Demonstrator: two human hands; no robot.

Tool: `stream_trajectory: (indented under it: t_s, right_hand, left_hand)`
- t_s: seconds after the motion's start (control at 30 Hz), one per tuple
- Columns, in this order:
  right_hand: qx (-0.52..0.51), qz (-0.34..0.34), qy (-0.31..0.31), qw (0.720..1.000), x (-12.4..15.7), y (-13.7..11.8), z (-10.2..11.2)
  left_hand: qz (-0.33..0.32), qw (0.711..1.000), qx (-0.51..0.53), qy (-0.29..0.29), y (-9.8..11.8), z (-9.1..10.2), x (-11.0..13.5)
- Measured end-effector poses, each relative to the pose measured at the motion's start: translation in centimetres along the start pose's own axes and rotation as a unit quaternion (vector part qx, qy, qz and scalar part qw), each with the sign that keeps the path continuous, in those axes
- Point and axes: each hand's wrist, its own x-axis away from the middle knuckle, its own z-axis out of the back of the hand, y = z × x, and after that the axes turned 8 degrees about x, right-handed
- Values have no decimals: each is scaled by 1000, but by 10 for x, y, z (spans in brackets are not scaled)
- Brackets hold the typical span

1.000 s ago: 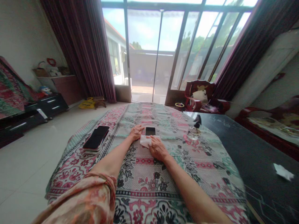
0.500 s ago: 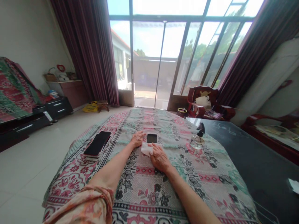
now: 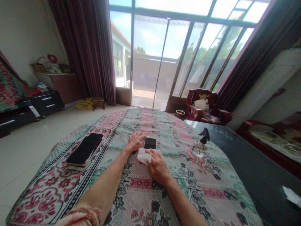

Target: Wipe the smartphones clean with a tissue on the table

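A small dark-screened phone (image 3: 150,143) lies flat on the patterned cloth (image 3: 141,191) that covers the table. My left hand (image 3: 135,141) rests beside the phone's left edge with its fingers spread and touching it. My right hand (image 3: 158,166) lies just in front of the phone, fingers pressed down on a folded white tissue (image 3: 142,155) at the phone's near end.
A stack of larger dark phones (image 3: 84,153) lies at the left of the cloth. A small glass spray bottle with a black top (image 3: 201,142) stands at the right. A black table top (image 3: 263,175) with a white scrap (image 3: 292,196) adjoins on the right.
Both hands stay at the phone with the tissue under the right one. The camera has shifted, so the table's things sit a little lower and to the left.
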Motion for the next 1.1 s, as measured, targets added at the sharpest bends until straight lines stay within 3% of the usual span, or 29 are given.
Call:
stream_trajectory:
  t_s: [0.2,0.53,0.93,1.1]
  right_hand:
    - [-2,-2,28,1000,-1,1,-3]
    - [19,-108,84,990,-14,18,-18]
    - [95,-161,44,981,-69,60,-12]
    - [94,-160,39,982,-72,66,-14]
  left_hand:
    - [-9,1000,-15,-15,-3,0,-1]
    - [-7,1000,-3,-20,0,3,2]
    - [-7,998,52,17,-6,-8,2]
    - [-1,998,56,32,-8,-12,3]
